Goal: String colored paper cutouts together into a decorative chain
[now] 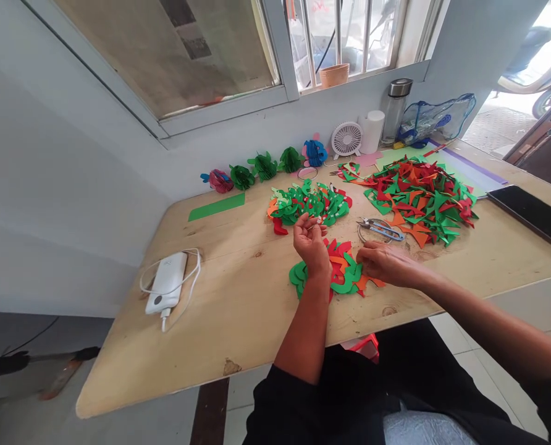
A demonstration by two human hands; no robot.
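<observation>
My left hand [311, 244] is raised palm up with its fingers curled in. It is beside a pile of green and red cut-paper pieces [319, 201]; whatever its fingertips may hold is too small to make out. A second heap of green, red and orange paper shapes [347, 281] lies under and between my hands. My right hand [381, 264] has its fingers pinched together at the right edge of that nearer heap, and its fingertips are partly hidden. Just behind the right hand lie small blue-handled thread snips [382, 230] on a ring of wire.
A large heap of paper scraps [424, 201] lies right, beside a phone [535, 213]. Folded paper figures [264, 165], a small fan [346, 139] and a glass bottle [395, 114] line the wall. A white power bank [167, 281] with cable sits left, near a green strip [216, 207].
</observation>
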